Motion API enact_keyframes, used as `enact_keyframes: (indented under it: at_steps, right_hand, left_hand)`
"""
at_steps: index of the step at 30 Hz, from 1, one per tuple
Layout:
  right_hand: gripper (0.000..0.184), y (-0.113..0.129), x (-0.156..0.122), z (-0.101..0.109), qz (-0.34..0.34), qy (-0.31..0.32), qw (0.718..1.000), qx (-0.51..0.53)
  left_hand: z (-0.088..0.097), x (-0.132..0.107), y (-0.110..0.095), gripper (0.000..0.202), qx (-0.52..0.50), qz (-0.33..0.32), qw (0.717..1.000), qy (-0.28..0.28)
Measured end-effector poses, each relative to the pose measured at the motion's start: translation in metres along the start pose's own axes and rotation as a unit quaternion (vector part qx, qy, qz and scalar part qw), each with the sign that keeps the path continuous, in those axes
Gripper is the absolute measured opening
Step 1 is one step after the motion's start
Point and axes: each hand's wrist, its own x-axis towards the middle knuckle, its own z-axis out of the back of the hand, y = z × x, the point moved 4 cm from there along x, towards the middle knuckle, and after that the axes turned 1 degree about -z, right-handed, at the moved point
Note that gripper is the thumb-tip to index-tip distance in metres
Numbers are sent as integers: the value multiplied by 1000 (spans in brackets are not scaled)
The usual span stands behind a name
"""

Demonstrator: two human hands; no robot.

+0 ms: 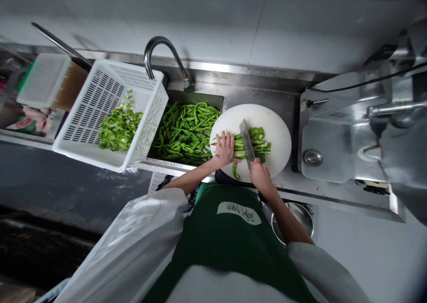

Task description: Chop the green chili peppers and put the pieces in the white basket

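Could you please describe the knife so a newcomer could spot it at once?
Start at the white cutting board, just right of the big heap of green peppers. Near its middle, the knife crosses a smaller bunch of peppers. Its flat grey blade stands out against their green.

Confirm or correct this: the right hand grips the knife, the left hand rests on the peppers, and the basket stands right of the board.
Wrong on the basket: the head view shows it left of the board. The rest stands: the right hand grips the knife and the left hand rests on the peppers.
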Motion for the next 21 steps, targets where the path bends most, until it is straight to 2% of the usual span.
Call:
enact_keyframes:
  at_steps: [5, 12, 17, 21]
  right_hand:
    - [31, 4, 15, -11, 6, 7, 1000, -7]
    - [33, 8, 32, -27, 4, -8, 1000, 2]
    - [28, -2, 32, -13, 0, 1, 1000, 19]
    - [28, -1, 13, 1, 6, -25, 1000, -5]
  left_hand:
    - [-15, 5, -10, 121, 1, 10, 1000, 13]
    - [-10, 4, -11, 104, -20, 13, 1000, 14]
    - [1, 3, -10, 114, -23, 17, 999, 41]
    - [17, -3, 13, 121, -62, 35, 997, 12]
